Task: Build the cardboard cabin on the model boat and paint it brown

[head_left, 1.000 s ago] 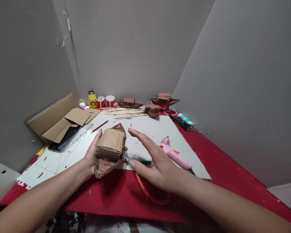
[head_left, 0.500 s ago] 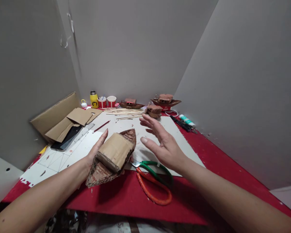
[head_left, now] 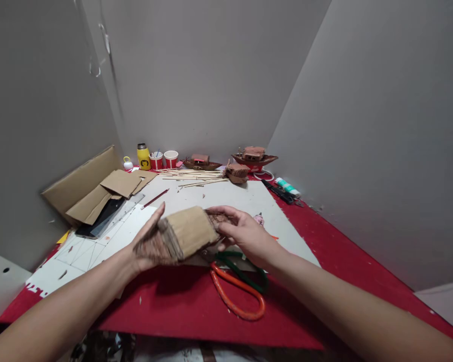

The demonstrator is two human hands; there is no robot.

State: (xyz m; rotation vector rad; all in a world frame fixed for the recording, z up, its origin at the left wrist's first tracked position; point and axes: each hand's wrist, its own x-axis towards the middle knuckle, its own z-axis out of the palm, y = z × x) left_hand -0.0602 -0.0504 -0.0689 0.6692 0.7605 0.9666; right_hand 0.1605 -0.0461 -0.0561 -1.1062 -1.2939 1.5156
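Note:
A small cardboard model boat [head_left: 192,231] with a tan curved roof is held above the near edge of the white sheet. My left hand [head_left: 145,251] supports its left end from below, thumb up along the side. My right hand [head_left: 241,229] grips the boat's other end between thumb and fingers. Below the boat lies a pair of scissors [head_left: 238,294] with one orange and one green handle; its blades are hidden by the boat and my right hand.
Cardboard pieces [head_left: 86,196] and a dark phone-like slab [head_left: 101,218] lie at left. Behind are a yellow bottle [head_left: 144,157], paper cups [head_left: 171,159], thin sticks [head_left: 191,175] and other model boats [head_left: 254,157]. A pencil [head_left: 154,198] rests on the white sheet [head_left: 226,193]; a white-green tube [head_left: 288,187] lies right.
My right hand has come in from the right and closed on the boat's far end. The boat has turned, so it points more to the right.

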